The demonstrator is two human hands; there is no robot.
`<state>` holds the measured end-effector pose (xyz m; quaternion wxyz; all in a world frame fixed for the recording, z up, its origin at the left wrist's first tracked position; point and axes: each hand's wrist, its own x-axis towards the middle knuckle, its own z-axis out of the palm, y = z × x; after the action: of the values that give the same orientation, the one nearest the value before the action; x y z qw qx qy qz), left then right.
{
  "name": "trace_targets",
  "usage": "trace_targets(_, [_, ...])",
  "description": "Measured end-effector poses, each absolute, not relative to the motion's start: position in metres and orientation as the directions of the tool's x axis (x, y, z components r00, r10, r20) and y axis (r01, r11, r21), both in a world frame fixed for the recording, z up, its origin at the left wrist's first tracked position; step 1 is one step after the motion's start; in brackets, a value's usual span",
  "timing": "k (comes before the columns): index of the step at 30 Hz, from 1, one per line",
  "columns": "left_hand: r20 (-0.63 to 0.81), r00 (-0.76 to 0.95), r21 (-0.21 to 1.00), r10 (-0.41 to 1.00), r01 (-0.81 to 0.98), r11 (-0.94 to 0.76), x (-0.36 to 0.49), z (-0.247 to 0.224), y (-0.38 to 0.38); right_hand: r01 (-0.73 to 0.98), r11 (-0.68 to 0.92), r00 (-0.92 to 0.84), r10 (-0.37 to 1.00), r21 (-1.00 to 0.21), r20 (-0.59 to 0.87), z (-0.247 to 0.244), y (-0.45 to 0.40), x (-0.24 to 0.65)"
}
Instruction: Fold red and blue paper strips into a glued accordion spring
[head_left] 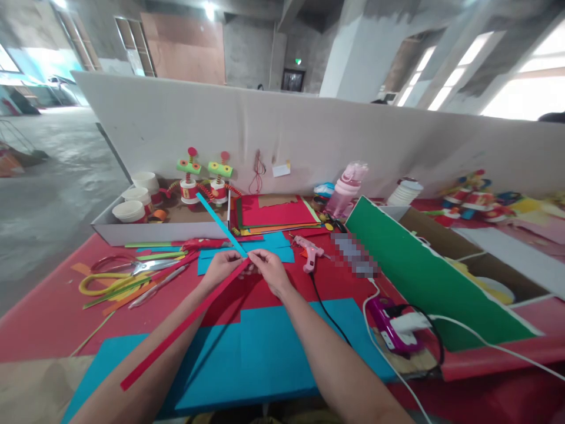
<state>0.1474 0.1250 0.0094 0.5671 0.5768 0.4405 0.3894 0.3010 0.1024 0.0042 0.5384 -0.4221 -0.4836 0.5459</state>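
Both my hands meet near the middle of the view, above the red and blue paper on the table. My left hand (223, 268) is closed, pinching the joint where a blue paper strip (216, 219) and a red paper strip (185, 323) cross. Close against it, my right hand (268, 270) pinches the same joint. From the fingers the blue strip points up and to the left, while the red strip slants down over my left forearm. Blue sheets (282, 246) lie just beyond the hands, and a pink glue gun (310, 252) rests to their right.
Scissors (152, 266) and loose paper strips lie at left. Behind stands a shallow box (159, 234) with paper cups (129, 212) and two paper figures. At right are a purple power socket (388, 324) with cables, a green-sided box (424, 277) and a pink bottle (346, 191).
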Motion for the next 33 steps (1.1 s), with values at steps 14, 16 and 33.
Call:
trace_targets(14, [-0.066, 0.318, 0.995, 0.946, -0.056, 0.089, 0.157, 0.022, 0.113, -0.026, 0.106, 0.063, 0.992, -0.994, 0.105, -0.003, 0.103, 0.3])
trace_targets(16, [-0.042, 0.328, 0.993, 0.944, -0.093, 0.077, 0.158, 0.021, 0.112, -0.085, 0.088, 0.103, 0.992, -0.992, 0.079, -0.002, 0.104, 0.3])
trace_targets(33, [0.014, 0.185, 0.988, 0.983, -0.156, 0.015, 0.16, 0.017, 0.112, -0.411, -0.05, 0.015, 0.998, -0.91, -0.062, 0.004, 0.102, 0.294])
